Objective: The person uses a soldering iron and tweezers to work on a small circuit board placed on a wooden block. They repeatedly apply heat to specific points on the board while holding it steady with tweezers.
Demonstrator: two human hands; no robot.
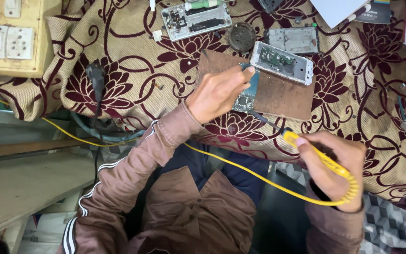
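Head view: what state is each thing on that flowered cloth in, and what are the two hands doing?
Left hand: pressing down a circuit board.
Right hand: gripping a yellow soldering iron, tip toward the board.
Brown pad: flat under the board.
White phone frame: opened, insides showing.
Upper phone frame: opened too.
Black plug: lying loose, unplugged.

The left hand (218, 94) reaches forward from a brown striped sleeve, wrist bent, fingers curled down and pressed together at the tips. The right hand (334, 162) sits nearer the body, forearm angled inward, fingers wrapped in a pen-like grip, thumb on top pointing toward the left hand.
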